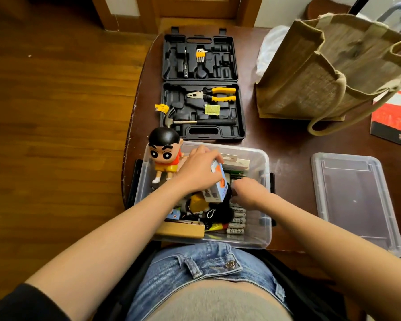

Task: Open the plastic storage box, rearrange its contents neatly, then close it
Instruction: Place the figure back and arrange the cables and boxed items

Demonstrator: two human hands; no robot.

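Observation:
The clear plastic storage box stands open at the table's near edge, full of small items. Its clear lid lies flat on the table to the right. My left hand grips a small white and blue carton from above, over the middle of the box. My right hand reaches down into the box beside the carton, fingers curled around something dark that I cannot make out. A cartoon boy figurine leans in the box's far left corner. Batteries lie in a row near the right wall.
An open black tool case with pliers, hammer and hex keys lies behind the box. A burlap tote bag stands at the back right, with a red book beside it. A brown cardboard box sits in the storage box's near left.

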